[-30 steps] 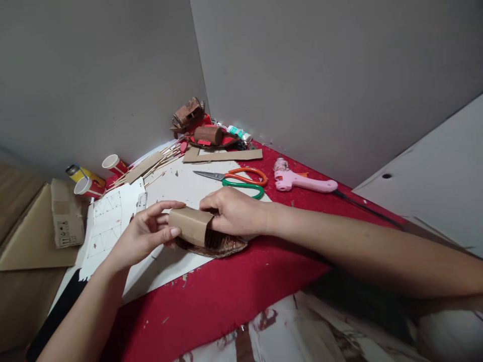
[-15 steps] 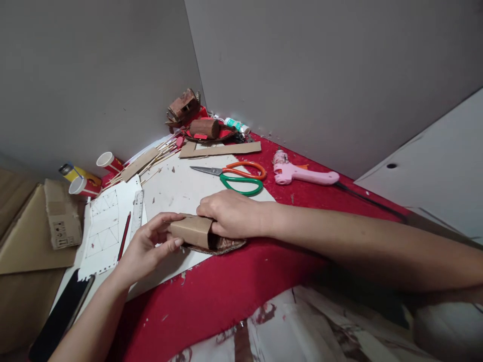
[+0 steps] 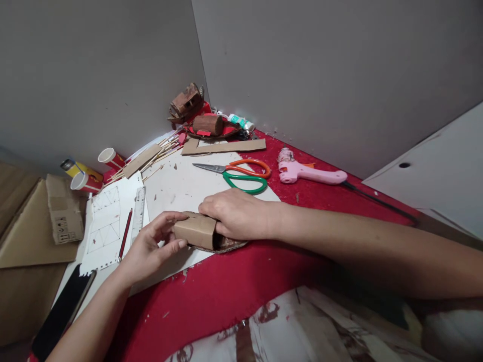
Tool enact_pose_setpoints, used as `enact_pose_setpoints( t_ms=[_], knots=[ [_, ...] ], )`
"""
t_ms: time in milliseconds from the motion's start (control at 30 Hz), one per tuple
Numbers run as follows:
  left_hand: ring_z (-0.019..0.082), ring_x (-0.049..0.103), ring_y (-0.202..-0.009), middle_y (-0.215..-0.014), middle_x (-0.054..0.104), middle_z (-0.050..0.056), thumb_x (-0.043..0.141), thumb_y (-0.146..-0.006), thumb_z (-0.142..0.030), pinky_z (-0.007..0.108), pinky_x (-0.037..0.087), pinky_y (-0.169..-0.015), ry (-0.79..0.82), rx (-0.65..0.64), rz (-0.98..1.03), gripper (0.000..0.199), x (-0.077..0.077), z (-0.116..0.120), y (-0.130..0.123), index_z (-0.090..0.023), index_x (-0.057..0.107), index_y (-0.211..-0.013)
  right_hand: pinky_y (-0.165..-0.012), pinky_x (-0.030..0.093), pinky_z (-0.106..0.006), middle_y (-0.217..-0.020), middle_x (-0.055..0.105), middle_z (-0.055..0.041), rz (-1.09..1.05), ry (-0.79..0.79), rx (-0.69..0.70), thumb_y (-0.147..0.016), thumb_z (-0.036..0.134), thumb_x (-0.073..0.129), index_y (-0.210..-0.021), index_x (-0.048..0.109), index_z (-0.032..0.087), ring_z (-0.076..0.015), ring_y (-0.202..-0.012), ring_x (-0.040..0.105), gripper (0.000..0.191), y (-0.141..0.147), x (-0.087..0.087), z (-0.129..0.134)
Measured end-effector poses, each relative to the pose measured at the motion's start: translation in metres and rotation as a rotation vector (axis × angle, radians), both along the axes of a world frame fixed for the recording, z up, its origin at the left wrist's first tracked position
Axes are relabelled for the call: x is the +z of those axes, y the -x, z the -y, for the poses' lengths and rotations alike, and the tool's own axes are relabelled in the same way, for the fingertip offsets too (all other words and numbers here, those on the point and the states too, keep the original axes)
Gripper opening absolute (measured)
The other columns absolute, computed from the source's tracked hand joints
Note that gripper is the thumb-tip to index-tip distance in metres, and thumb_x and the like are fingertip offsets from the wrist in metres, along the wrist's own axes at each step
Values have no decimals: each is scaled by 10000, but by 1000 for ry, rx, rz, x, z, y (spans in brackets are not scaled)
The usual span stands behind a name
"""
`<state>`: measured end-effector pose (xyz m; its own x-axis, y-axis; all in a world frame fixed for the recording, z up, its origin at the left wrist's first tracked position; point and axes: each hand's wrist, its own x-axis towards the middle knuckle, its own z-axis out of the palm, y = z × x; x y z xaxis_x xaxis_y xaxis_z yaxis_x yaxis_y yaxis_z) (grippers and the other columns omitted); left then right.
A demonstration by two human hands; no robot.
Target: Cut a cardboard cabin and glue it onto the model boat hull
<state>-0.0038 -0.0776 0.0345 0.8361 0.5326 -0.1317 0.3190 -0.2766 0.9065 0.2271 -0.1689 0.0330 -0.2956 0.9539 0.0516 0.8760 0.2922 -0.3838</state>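
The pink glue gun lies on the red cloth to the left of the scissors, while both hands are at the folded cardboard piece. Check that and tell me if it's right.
One slip: in the head view the pink glue gun lies to the right of the scissors. It is on the red cloth, and the left hand and right hand are at the folded cardboard piece.

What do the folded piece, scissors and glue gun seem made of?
Folded piece: likely card, matte brown, with straight creases. Scissors: blades look like steel, grey and metallic; handles probably plastic-coated, shiny orange and green. Glue gun: pink, probably plastic, from its smooth moulded body.
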Motion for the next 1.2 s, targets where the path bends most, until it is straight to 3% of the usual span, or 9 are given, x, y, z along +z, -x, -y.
enact_pose_setpoints(
  t_ms=[233,367,500,667,800,967,1200],
  knots=[
    [172,602,-902,-1075,640,62,712,-878,-283,259,457,-749,145,-12,-16,431,0,3,0,-247,530,-1267,-613,326,-298,-944,745,-86,9,23,11,-789,110,583,-943,692,163,-223,-811,655,197,1,-1,-3],
    [171,605,-827,-998,658,65,708,-881,-318,256,439,-672,154,56,-47,549,-3,8,-1,-238,458,-1363,-623,333,-295,-951,749,-90,16,45,-4,-790,88,578,-945,695,162,-225,-826,659,208,1,-1,-4],
    [202,615,-919,-1098,652,96,723,-860,-330,279,466,-726,189,163,62,549,-6,23,-3,-223,479,-1341,-633,343,-293,-942,745,-92,16,50,-5,-807,89,570,-927,692,163,-224,-835,657,186,1,-2,-4],
    [86,482,-588,-954,610,24,711,-862,-326,222,384,-527,223,226,91,584,-11,37,-1,-264,438,-1374,-654,359,-286,-921,732,-84,6,35,6,-801,65,552,-905,678,167,-223,-853,651,192,1,-7,-3],
    [90,480,-552,-875,603,5,723,-839,-284,243,412,-536,109,228,78,746,-21,40,4,-268,342,-1480,-669,370,-276,-914,720,-74,15,31,21,-794,46,548,-886,664,168,-213,-851,642,192,2,-6,-1],
    [137,515,-536,-611,527,-57,647,-890,-235,262,433,-546,-101,186,65,772,-40,48,11,-245,258,-1556,-663,378,-284,-885,701,-78,64,36,46,-831,69,534,-890,656,160,-210,-801,631,163,4,-6,-1],
    [200,690,-648,-919,760,33,568,-922,-145,305,514,-611,-457,172,211,679,-73,65,14,-377,351,-1522,-619,404,-290,-764,638,-64,-81,-137,167,-898,112,452,-905,616,174,-194,-701,574,175,-5,-30,6]
  ],
)
